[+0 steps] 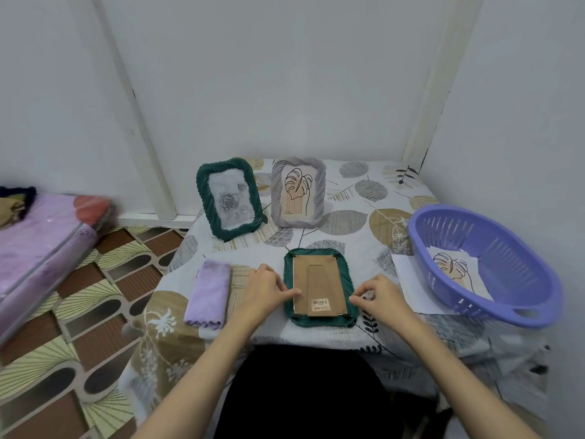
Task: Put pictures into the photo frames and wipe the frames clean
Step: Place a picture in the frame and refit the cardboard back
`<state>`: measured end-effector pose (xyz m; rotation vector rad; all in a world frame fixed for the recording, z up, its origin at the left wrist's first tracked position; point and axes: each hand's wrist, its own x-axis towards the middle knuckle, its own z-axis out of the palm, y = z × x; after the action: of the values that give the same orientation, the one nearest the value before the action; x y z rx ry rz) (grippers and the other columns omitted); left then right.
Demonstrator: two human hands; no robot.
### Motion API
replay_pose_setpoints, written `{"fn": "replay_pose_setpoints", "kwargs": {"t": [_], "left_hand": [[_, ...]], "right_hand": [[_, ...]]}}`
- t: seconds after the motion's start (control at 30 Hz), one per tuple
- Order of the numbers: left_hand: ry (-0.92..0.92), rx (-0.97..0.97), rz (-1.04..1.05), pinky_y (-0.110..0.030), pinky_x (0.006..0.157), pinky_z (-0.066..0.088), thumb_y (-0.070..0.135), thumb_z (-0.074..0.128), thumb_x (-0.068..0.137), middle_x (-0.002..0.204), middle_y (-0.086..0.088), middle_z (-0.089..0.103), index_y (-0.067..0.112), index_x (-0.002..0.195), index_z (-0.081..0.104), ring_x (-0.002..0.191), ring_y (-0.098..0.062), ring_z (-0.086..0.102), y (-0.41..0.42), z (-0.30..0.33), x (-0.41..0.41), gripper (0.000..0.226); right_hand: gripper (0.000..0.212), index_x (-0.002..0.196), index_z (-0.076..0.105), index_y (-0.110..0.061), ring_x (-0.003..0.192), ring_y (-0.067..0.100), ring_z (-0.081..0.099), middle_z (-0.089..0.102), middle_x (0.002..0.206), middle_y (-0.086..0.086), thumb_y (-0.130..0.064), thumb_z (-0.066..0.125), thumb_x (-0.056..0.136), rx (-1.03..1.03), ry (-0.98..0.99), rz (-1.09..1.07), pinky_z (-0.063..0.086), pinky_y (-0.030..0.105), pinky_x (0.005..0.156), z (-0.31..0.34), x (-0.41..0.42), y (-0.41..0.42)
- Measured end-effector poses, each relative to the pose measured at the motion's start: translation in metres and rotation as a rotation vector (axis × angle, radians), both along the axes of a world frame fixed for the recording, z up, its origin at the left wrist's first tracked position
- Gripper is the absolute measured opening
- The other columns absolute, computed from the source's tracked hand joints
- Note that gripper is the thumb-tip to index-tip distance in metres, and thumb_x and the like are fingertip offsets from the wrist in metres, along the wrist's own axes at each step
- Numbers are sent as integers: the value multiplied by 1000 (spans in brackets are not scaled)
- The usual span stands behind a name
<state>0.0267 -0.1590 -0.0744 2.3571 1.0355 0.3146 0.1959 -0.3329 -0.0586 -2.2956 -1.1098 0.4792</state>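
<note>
While it lies face down on the leaf-patterned counter (348, 198), the dark green ridged photo frame (319, 291) runs lengthwise away from the person, its barcode sticker (320, 304), print unreadable, nearest them. Left hand (269, 291) and right hand (381, 299) pinch its side edges.

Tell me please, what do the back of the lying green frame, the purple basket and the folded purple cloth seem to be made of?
Back panel: likely brown fibreboard or cardboard, matte, with a barcode sticker.
Purple basket: moulded plastic, smooth with a slight sheen, slotted walls.
Folded cloth: soft fabric, perhaps microfibre, fuzzy with a wavy edge.
</note>
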Motion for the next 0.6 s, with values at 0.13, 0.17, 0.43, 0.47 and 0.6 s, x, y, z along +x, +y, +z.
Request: {"fn": "replay_pose_setpoints", "kwargs": {"t": [0.13,0.17,0.43,0.47,0.6], "left_hand": [[34,-11,30,-37,90,43,49,77,63,97,-6,59,16,65,70,101,-24,51,-11,2,-2,33],[32,-48,24,-38,91,44,46,79,61,97,-5,58,17,64,70,101,-23,51,-15,2,-2,31],[-105,-207,74,-12,55,34,24,85,59,82,-13,71,9,75,75,62,-5,51,-27,0,-5,23],[-108,-190,75,-11,56,32,24,85,60,88,-13,71,9,79,75,66,-6,52,-28,1,-6,26],[-30,70,-46,-22,89,28,34,77,67,113,5,51,21,89,72,107,-18,40,-30,2,-9,26]], "right_hand": [[13,81,74,-13,92,17,58,64,104,11,-24,67,81,-37,37,-34,40,23,75,-5,-6,-1],[13,80,74,-12,88,16,59,67,101,12,-23,68,80,-29,66,-49,43,22,72,-5,-8,0],[21,89,73,-6,76,16,57,70,91,14,-14,78,71,14,205,-161,40,13,53,-6,-14,1],[23,92,73,-7,80,18,58,69,92,14,-14,78,71,21,197,-154,41,18,57,-5,-15,0],[22,96,71,-19,91,25,58,60,106,13,-18,75,75,32,79,-37,43,25,74,-3,-15,-4]]}}
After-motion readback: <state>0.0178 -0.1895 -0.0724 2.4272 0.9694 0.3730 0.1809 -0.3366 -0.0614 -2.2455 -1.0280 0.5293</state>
